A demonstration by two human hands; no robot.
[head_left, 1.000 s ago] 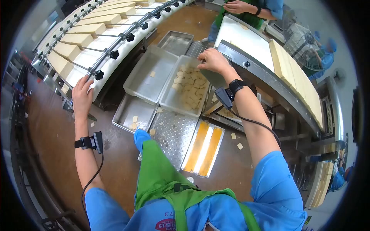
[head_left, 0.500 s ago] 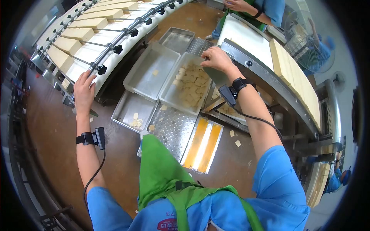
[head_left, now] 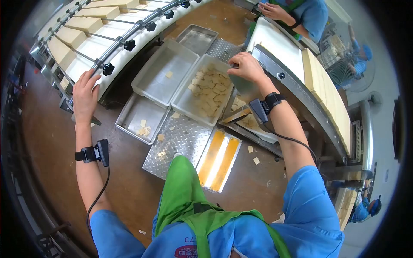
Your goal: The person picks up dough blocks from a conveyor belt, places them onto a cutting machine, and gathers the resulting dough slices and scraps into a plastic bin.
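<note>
My left hand reaches to the near end of the left conveyor. Its fingers are stretched out and rest against the edge, just beside a black star-shaped knob. On that belt, pale dough-like slabs lie between metal rods. My right hand is at the near end of the right conveyor, fingers curled over the top of a grey panel. Below it, a translucent bin holds many pale, flat square pieces. Both wrists carry black strapped devices.
Another translucent bin and metal trays stand on the floor around a diamond-plate step. A yellow-striped plate lies nearby. Loose pieces are scattered. A co-worker stands beyond the right conveyor; a fan is behind.
The view has shifted slightly, and my green-aproned leg has drawn back, showing more of the diamond-plate step. Both hands keep their places at the two conveyor ends.
</note>
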